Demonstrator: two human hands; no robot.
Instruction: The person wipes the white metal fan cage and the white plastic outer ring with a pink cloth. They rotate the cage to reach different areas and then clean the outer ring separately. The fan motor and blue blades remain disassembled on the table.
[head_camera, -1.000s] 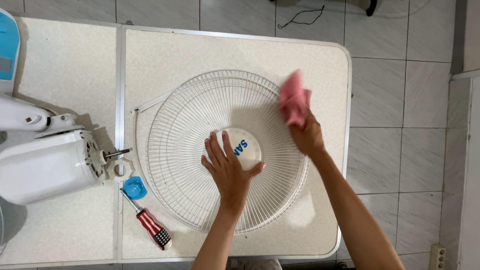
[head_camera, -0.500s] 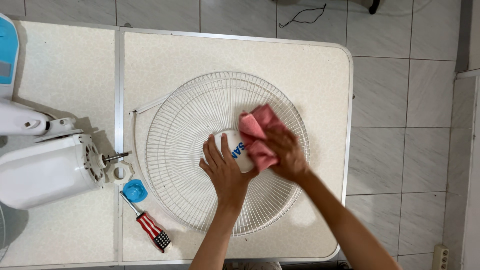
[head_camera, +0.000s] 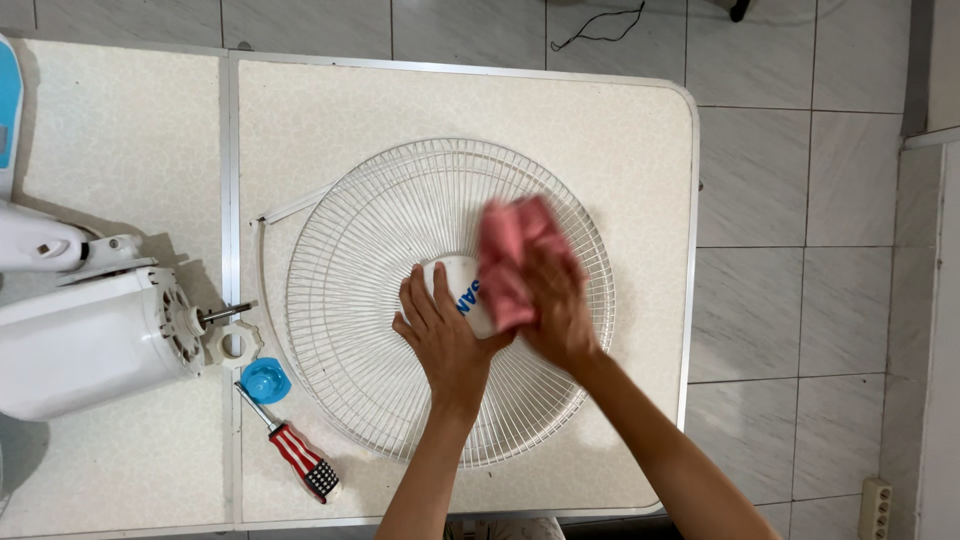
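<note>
While the left hand (head_camera: 443, 335) lies flat with fingers spread on the white round hub cap (head_camera: 462, 290) at the middle of the fan grille (head_camera: 380, 300), the right hand (head_camera: 555, 310) presses a pink cloth (head_camera: 510, 250) against the wires just right of that cap. The cloth sits under and ahead of the right fingers, bunched and blurred, its upper end reaching away from the person toward the far rim and its lower edge overlapping the cap; its long axis runs roughly from the cap up and slightly right. The right grip is closed around the cloth, holding it as a wad. The left grip is wide and open, palm down, holding nothing and only resting on the cap and the wires beside it. The grille lies flat on the cream desk (head_camera: 620, 150), its dome facing up, filling most of the right-hand panel. Left of it, on the seam between the two panels, a fan motor housing (head_camera: 90, 340) lies on its side with its shaft (head_camera: 228, 313) pointing right toward the grille. Near the shaft lie a white ring nut (head_camera: 235, 346) and a small blue cap (head_camera: 264, 380). A screwdriver with a red-and-white striped handle (head_camera: 295, 450) lies diagonally, tip up-left near the blue cap.
</note>
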